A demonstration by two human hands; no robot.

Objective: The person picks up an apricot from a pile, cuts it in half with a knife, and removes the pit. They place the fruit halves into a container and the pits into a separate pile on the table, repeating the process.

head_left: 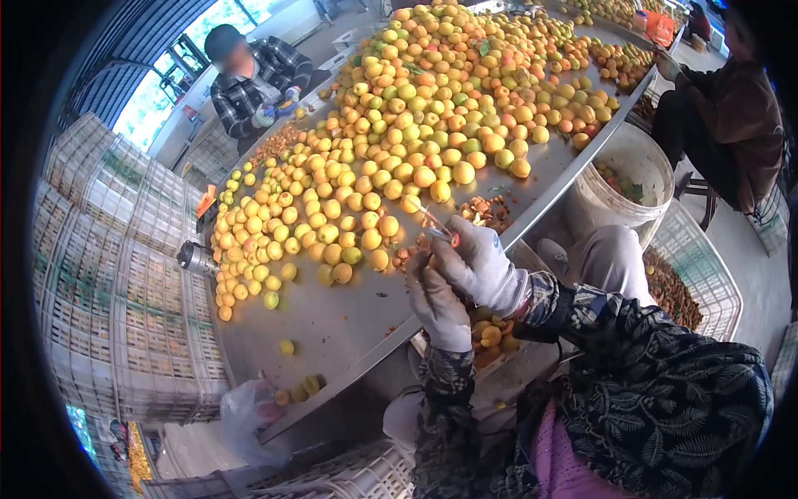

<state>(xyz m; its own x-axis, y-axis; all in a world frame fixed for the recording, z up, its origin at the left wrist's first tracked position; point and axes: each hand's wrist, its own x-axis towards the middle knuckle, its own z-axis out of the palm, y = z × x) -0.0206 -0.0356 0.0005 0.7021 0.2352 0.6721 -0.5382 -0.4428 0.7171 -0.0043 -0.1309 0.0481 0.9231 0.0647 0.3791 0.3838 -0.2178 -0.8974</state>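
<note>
Both my hands wear pale work gloves and meet just over the near edge of the metal table [324,320]. My right hand [486,268] is closed round a small knife [431,218], its thin blade pointing up and to the left, with a bit of red near the fingers. Pressed close below it, my left hand [440,308] has its fingers curled in a pinch; what they hold is hidden. Beyond the hands lies a large heap of yellow-orange apricots [416,125]. Small orange-brown scraps [490,209] lie beside my right hand, and split apricots [490,334] sit beneath my wrists.
White plastic crates [150,274] are stacked at left. To the right stand a white bucket [628,170] and a crate [723,291] with brown pits. Co-workers sit across the table [258,83] and at right [731,116]. A metal cup [197,258] stands at the table's left edge.
</note>
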